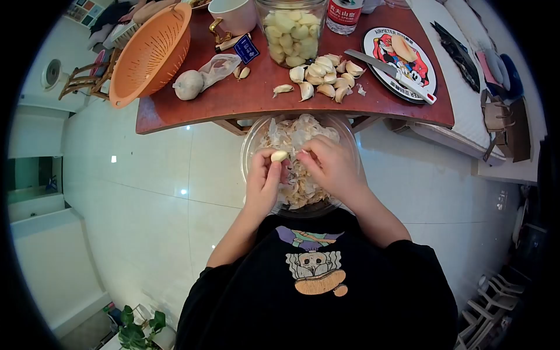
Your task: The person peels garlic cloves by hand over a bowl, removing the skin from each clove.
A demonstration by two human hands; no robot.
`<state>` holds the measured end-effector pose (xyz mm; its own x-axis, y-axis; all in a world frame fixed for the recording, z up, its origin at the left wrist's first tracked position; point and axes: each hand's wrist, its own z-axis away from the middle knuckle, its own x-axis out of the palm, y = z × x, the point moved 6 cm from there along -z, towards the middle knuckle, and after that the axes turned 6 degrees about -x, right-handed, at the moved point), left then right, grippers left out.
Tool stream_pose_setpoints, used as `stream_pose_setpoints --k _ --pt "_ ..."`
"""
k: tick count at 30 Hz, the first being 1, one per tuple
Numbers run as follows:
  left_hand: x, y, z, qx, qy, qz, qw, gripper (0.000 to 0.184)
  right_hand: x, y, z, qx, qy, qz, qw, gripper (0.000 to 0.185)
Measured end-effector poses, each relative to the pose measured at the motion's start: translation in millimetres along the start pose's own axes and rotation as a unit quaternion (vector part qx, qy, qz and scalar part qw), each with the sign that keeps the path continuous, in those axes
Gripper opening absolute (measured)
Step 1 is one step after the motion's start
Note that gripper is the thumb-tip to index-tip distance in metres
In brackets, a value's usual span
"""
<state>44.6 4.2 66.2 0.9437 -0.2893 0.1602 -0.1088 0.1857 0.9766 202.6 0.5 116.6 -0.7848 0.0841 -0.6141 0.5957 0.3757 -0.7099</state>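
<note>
My left hand (263,179) pinches a pale, peeled-looking garlic clove (279,156) between thumb and fingers. Just to its right, my right hand (328,166) has its thumb and index finger pressed together; whatever is between them is too small to make out. Both hands are over a clear bowl (247,153) filled with papery garlic skins (303,192). On the red table (233,105) beyond lies a pile of unpeeled cloves (326,76). Behind the pile stands a glass jar (291,32) of peeled cloves.
An orange colander (153,52) leans at the table's left. Near it are a garlic bulb (189,85), a plastic bag (220,70) and a white mug (233,16). A knife (391,73) rests across a printed plate (423,52) at right, near a bottle (343,14).
</note>
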Motion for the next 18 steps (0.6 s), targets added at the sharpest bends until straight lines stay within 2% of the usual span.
stream_pose_setpoints --k 3,6,9,13,15,18 --pt "-2.5 5.6 -0.4 -0.003 0.013 0.015 1.000 0.020 -5.4 -8.5 -2.9 -0.052 0.043 0.057 0.996 0.016" --pt "-3.6 8.0 -0.4 0.004 0.010 -0.008 1.000 0.024 -7.2 -6.1 -3.8 -0.073 0.037 0.024 0.996 0.020" --pt "-2.4 10.6 0.4 0.010 0.006 -0.048 0.999 0.028 -12.0 -9.9 -5.3 -0.012 0.005 -0.097 0.995 0.021" --pt "0.3 9.4 1.9 0.006 -0.001 -0.065 0.998 0.029 -4.8 -4.3 -2.1 -0.004 -0.013 -0.155 0.988 0.017" --pt "0.6 8.8 2.0 -0.001 -0.016 -0.047 0.999 0.029 2.0 3.0 2.1 0.022 -0.010 -0.204 0.979 0.014" --pt "1.6 9.0 2.6 -0.025 -0.042 0.020 0.999 0.031 -2.2 2.8 4.5 0.029 -0.009 -0.197 0.980 0.011"
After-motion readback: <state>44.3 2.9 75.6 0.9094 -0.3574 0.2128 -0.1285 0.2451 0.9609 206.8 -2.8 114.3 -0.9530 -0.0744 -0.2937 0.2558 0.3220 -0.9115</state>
